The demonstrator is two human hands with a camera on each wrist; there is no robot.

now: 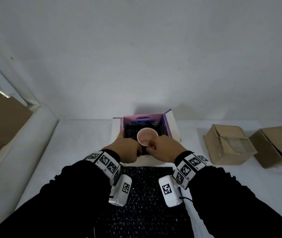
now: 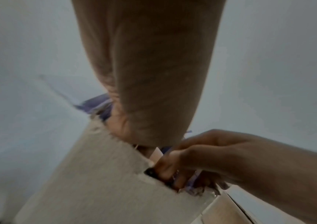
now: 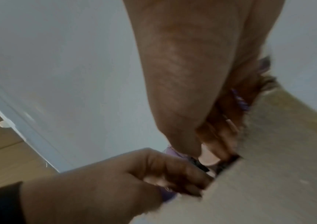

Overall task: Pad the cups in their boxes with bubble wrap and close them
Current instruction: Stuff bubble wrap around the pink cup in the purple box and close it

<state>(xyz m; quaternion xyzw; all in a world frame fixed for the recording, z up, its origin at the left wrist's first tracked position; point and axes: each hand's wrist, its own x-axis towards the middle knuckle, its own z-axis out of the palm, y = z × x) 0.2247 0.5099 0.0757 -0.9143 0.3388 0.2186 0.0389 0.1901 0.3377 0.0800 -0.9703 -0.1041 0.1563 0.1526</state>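
An open box [image 1: 173, 125] with a purple inside stands mid-table. A pink cup [image 1: 147, 136] sits upright in it, with dark bubble wrap [image 1: 131, 131] packed around it. My left hand [image 1: 137, 149] is at the box's near-left corner, index finger along the left wall, the other fingers curled on the dark wrap [image 3: 199, 165]. At the cup's near rim, my right hand [image 1: 152, 146] has its fingers curled on the cup [image 3: 209, 159]. The fingertips of both hands are hidden inside the box [image 2: 96, 181].
A second dark bubble wrap sheet [image 1: 143, 203] lies on the white table between my forearms. Two closed brown cardboard boxes [image 1: 229, 145] [image 1: 277, 145] sit at the right. A white wall rises behind the open box, and a white frame edge [image 1: 16, 93] runs along the left.
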